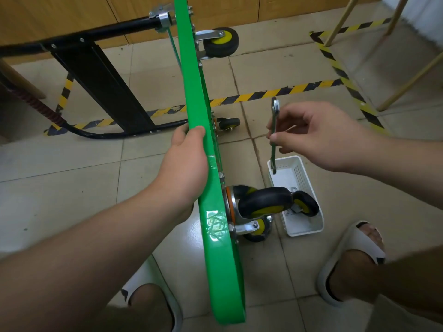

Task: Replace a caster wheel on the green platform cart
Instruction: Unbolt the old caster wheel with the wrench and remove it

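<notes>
Holding the green platform cart (211, 183) up on its long edge, I have my left hand (187, 159) closed round the upper edge of the deck about halfway along, with the thumb on top. The underside faces right, so the casters stick out sideways: the near caster wheel (263, 201) with a second one (257, 230) just below it by the floor, and the two far casters (221, 41) at the other end. The black handle (100, 32) lies out to the left.

My right hand (318, 135) pinches a flat wrench (274, 130) between thumb and fingertips at about mid-shaft. The other fingers are loosely curled. The wrench hangs almost upright, well apart from the cart, its lower end in front of the near corner of the white basket (309, 226). I cannot tell whether it touches the rim.

The basket sits on the tiled floor (72, 178) just beside the near casters and holds a loose spare caster (306, 204). Yellow-and-black tape (263, 93) runs across the tiles beyond. My feet, in white slippers (354, 248), stand on either side of the cart's near end.
</notes>
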Demonstrator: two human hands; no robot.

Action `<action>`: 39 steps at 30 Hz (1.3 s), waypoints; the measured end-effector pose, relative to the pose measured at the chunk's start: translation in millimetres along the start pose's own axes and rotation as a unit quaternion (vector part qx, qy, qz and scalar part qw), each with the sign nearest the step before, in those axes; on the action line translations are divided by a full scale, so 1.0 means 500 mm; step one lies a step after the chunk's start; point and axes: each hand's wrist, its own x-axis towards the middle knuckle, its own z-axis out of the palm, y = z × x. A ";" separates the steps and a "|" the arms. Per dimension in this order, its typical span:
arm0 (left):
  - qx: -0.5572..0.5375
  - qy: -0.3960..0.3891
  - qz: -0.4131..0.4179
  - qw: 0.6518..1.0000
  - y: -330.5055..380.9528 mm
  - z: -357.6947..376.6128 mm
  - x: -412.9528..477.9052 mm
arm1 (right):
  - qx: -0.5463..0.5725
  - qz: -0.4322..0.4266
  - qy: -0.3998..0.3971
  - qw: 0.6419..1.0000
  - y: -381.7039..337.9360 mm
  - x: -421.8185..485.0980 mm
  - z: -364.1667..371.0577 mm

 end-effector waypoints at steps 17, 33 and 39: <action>-0.002 0.044 -0.015 0.999 0.001 0.002 -0.003 | -0.293 0.077 -0.140 0.943 0.291 -0.060 0.114; -0.008 0.051 -0.025 0.998 0.000 0.006 -0.001 | -0.430 0.059 -0.274 0.858 0.447 -0.114 0.217; -0.015 0.063 -0.036 0.997 0.000 0.007 0.003 | -0.464 0.092 -0.311 0.825 0.490 -0.126 0.259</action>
